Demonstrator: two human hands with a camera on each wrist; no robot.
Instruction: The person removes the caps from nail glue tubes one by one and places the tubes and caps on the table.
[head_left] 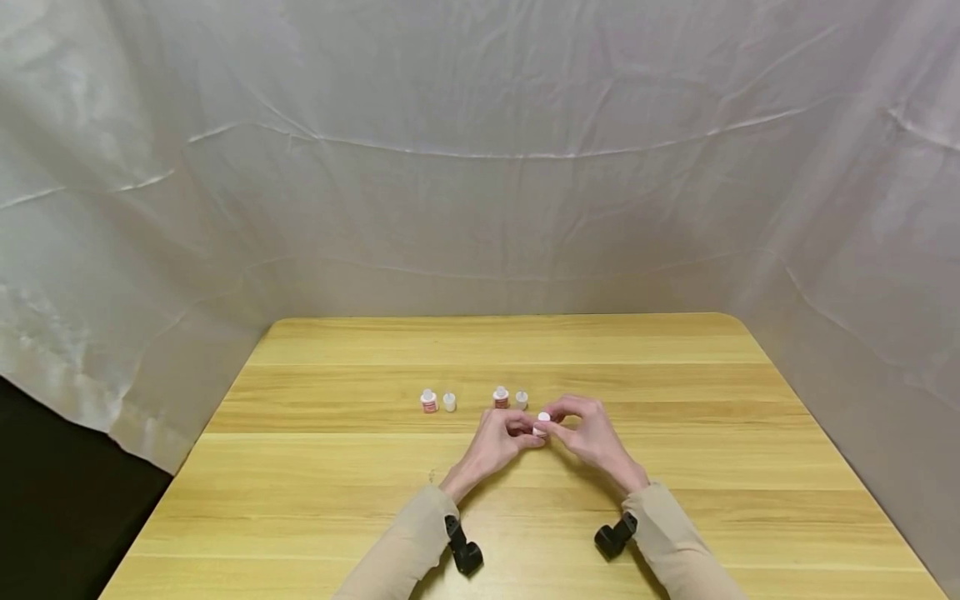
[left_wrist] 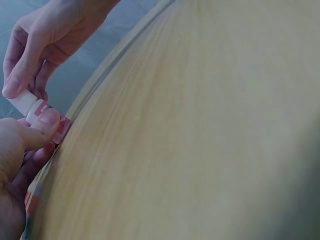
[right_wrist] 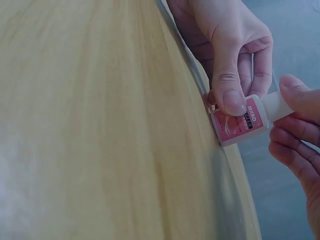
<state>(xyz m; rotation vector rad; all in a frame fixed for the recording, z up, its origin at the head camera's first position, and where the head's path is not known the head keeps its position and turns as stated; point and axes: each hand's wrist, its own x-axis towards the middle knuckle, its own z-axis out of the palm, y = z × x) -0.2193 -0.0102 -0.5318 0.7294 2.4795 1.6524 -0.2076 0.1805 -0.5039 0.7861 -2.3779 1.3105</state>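
Between thumb and fingers, my left hand pinches a small glue bottle with a pink label, near the middle of the table. My right hand grips the white cap at the bottle's top, thumb on one side and fingers on the other. In the right wrist view the bottle is tilted, its cap end towards the right hand. The left wrist view shows the left thumb lying across the label, hiding part of it.
A second glue bottle stands just beyond my left hand, with a white cap to its right. Farther left are another glue bottle and a white cap. Pale curtains surround the wooden table.
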